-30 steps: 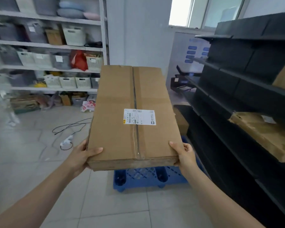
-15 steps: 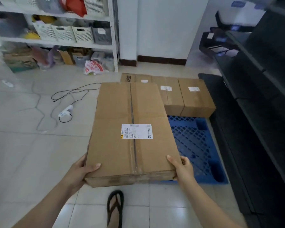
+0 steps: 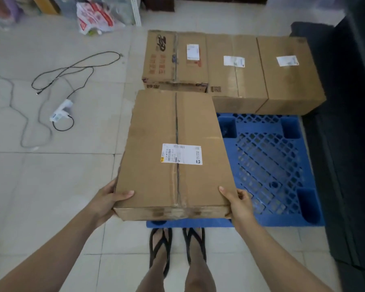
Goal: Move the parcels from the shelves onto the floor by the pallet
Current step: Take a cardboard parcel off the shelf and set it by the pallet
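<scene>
I carry a long flat cardboard parcel [image 3: 173,152] with a white label, level, above the floor and the left part of the blue plastic pallet [image 3: 270,165]. My left hand [image 3: 105,199] grips its near left corner, thumb on top. My right hand [image 3: 238,203] grips the near right corner the same way. Three more cardboard parcels lie in a row on the floor at the pallet's far edge: a printed one [image 3: 173,60], a middle one [image 3: 234,70] and a right one [image 3: 287,74].
Dark shelving [image 3: 354,123] runs along the right side, close to the pallet. A white power strip [image 3: 61,111] with black cables [image 3: 72,68] lies on the tiled floor at left. A plastic bag [image 3: 95,17] sits by a white rack's leg. My sandalled feet [image 3: 177,256] stand at the pallet's near edge.
The view has tilted down from the shelves to the floor. The parcel has come lower and closer to the pallet, and both feet now stand at the pallet's near edge.
</scene>
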The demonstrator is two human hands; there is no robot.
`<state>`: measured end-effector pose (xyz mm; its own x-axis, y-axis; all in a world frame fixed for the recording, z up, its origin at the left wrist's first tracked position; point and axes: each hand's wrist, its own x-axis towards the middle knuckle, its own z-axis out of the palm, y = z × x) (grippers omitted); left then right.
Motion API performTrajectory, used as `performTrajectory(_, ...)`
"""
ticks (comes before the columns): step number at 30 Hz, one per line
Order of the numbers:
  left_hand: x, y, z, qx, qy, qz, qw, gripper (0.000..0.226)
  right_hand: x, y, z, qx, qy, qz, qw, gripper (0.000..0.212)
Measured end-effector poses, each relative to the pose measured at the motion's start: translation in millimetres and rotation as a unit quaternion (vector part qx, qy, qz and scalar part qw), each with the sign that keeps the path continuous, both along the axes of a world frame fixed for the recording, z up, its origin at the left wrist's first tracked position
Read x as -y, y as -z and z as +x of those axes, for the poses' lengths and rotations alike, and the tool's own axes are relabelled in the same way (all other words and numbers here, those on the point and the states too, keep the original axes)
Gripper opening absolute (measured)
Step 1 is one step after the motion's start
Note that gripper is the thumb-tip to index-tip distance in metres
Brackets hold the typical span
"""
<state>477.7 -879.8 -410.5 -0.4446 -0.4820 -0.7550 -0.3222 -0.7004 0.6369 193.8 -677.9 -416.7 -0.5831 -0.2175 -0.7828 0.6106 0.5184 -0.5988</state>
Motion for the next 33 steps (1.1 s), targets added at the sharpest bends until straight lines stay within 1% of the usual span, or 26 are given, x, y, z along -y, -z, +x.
performTrajectory(3,27,41,-18,0.009,0.0,0.015,1.0,0.084,27,46,-15,0.008,0.003,-0.004,1.0,0.036)
performTrajectory(7,58,104,-41,0.017,0.007,0.015,1.0,0.095,53,115,-35,0.019,-0.004,0.0,1.0,0.04)
performTrajectory(10,75,152,-53,0.012,0.013,0.012,1.0,0.089,68,164,-46,0.021,-0.005,0.005,1.0,0.039)
performTrajectory(15,92,214,-63,0.004,0.014,0.019,1.0,0.095,89,221,-58,0.024,0.016,-0.014,0.999,0.04)
performTrajectory(22,99,272,-68,0.006,0.03,0.013,0.999,0.103,94,271,-61,0.033,0.036,-0.024,0.999,0.052)
performTrajectory(23,98,279,-69,0.008,0.031,0.015,0.999,0.1,94,276,-62,0.032,0.039,-0.026,0.998,0.052)
performTrajectory(26,95,297,-70,0.021,0.028,0.019,0.999,0.079,93,289,-65,0.033,0.037,-0.024,0.998,0.053)
performTrajectory(27,93,301,-70,0.023,0.033,0.019,0.999,0.077,93,292,-66,0.032,0.035,-0.022,0.999,0.053)
performTrajectory(33,91,319,-81,0.034,0.028,0.012,0.999,0.087,98,310,-79,0.022,0.014,0.0,1.0,0.053)
